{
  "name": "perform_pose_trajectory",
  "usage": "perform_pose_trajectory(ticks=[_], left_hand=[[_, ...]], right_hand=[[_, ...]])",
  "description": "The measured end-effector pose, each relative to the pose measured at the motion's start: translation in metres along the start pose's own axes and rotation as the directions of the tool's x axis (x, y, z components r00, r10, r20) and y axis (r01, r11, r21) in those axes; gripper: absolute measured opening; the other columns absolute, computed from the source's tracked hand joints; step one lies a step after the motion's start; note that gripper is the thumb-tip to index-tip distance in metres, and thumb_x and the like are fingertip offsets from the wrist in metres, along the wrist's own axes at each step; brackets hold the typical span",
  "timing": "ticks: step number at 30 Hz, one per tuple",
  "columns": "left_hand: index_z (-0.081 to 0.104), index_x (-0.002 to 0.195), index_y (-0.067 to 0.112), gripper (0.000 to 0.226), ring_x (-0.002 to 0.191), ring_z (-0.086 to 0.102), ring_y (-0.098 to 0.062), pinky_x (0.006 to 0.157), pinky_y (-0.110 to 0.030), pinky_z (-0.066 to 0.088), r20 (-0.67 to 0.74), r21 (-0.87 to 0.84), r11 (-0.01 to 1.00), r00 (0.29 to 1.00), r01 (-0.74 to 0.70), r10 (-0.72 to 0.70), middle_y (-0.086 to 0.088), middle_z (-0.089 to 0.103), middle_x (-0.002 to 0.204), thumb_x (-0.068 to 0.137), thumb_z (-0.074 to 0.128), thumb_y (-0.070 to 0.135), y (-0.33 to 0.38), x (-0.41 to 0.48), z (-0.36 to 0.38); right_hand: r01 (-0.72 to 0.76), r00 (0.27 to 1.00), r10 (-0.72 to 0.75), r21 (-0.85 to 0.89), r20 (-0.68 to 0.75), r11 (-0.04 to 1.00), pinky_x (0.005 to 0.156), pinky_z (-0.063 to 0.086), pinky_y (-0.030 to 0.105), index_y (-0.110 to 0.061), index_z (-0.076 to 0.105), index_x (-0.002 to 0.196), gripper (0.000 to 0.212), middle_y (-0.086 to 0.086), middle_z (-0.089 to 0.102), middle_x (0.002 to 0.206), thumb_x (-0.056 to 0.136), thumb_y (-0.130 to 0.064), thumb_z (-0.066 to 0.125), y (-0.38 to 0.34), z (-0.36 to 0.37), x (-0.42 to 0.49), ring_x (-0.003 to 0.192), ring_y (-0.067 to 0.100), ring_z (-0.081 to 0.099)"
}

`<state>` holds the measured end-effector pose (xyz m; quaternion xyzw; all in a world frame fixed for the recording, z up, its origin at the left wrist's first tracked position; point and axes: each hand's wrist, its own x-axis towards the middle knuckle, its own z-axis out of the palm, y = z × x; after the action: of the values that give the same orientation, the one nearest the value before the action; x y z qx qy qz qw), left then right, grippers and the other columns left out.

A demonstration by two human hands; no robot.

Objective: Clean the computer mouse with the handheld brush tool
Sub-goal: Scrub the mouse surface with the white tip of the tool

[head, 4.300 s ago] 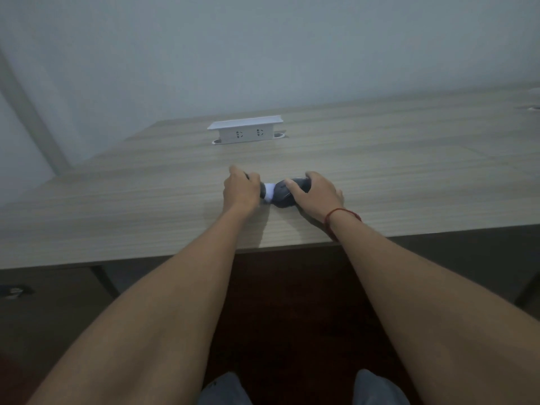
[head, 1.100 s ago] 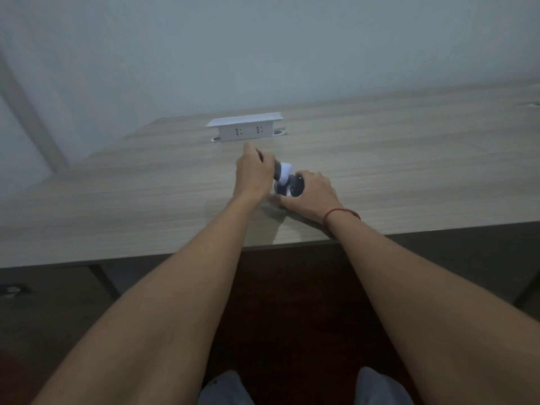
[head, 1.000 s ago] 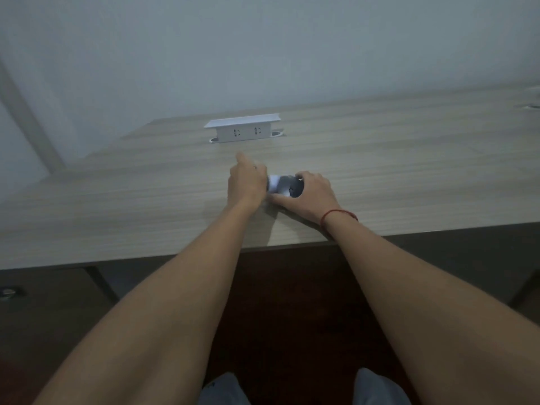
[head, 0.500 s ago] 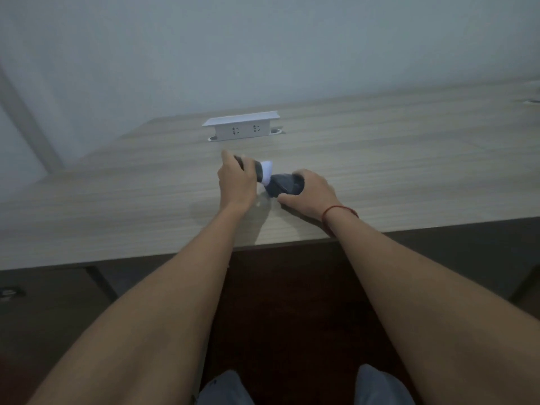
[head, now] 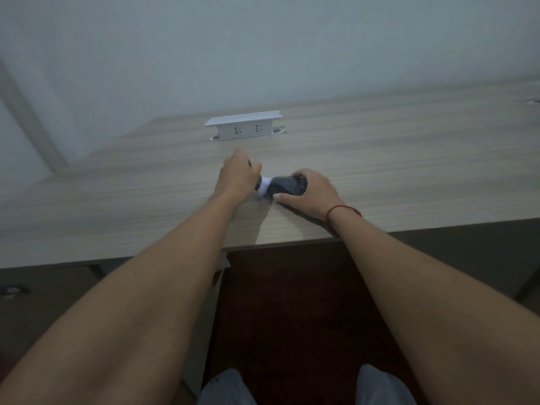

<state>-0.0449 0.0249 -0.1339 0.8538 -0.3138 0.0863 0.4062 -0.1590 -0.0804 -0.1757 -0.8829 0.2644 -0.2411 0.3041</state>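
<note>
Dark grey mouse on the table near its front edge, clasped by right hand, white brush head pressed against its left side, brush handle gripped in left hand, white socket box well behind.

Dim rm w/ a plain pale wall. A long wood counter runs across. A white plug box stands up near its far edge. Dark floor under it. A grey post leans at the left.
</note>
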Motion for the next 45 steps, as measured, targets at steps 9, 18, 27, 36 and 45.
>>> perform_pose_trajectory(ticks=[9,18,27,36,45], left_hand=[[0.045,0.097,0.005,0.014,0.075,0.047,-0.022,0.064,-0.033,0.036,-0.093,-0.076,0.993,0.991,0.086,-0.093,-0.004,0.048,0.081,0.095,0.043,0.019,-0.006,-0.017,0.006],[0.050,0.110,-0.001,0.029,0.090,0.056,-0.032,0.076,-0.039,0.048,-0.052,-0.031,0.986,0.985,0.164,-0.165,-0.018,0.057,0.106,0.093,0.047,0.023,0.002,-0.014,0.009],[0.051,0.100,0.001,0.022,0.080,0.051,-0.025,0.068,-0.033,0.039,-0.092,-0.149,0.974,0.978,0.171,-0.185,-0.011,0.052,0.094,0.093,0.047,0.021,0.007,-0.015,0.012],[0.055,0.100,0.001,0.029,0.075,0.051,-0.026,0.065,-0.033,0.039,0.125,-0.174,0.961,0.973,0.215,-0.195,-0.016,0.058,0.086,0.092,0.046,0.027,0.002,-0.010,0.005],[0.039,0.095,0.008,0.012,0.077,0.047,-0.019,0.058,-0.023,0.034,-0.162,-0.283,0.947,0.965,0.154,-0.205,-0.006,0.048,0.089,0.098,0.041,0.019,0.007,-0.022,0.005]], right_hand=[[0.021,0.999,-0.021,0.019,0.033,1.000,0.100,0.048,0.043,-0.016,0.055,0.129,0.067,0.006,0.061,0.126,0.073,-0.043,0.079,0.001,-0.005,-0.002,0.113,0.024,0.057],[-0.008,1.000,0.007,0.024,0.020,1.000,0.097,0.050,0.044,-0.012,0.056,0.125,0.059,0.008,0.062,0.120,0.077,-0.040,0.076,-0.001,-0.004,-0.002,0.109,0.026,0.059],[-0.024,1.000,0.023,0.049,0.010,0.999,0.091,0.053,0.040,-0.013,0.058,0.120,0.055,0.003,0.061,0.109,0.074,-0.036,0.078,0.000,-0.005,-0.003,0.099,0.021,0.058],[-0.038,0.999,0.038,0.100,-0.002,0.994,0.090,0.050,0.034,-0.011,0.056,0.124,0.054,0.008,0.062,0.118,0.076,-0.025,0.077,-0.002,-0.010,-0.004,0.098,0.021,0.056],[-0.027,0.999,0.023,0.119,0.033,0.992,0.095,0.051,0.041,-0.016,0.056,0.124,0.057,0.002,0.059,0.114,0.073,-0.030,0.079,-0.001,-0.009,-0.008,0.106,0.022,0.058]])
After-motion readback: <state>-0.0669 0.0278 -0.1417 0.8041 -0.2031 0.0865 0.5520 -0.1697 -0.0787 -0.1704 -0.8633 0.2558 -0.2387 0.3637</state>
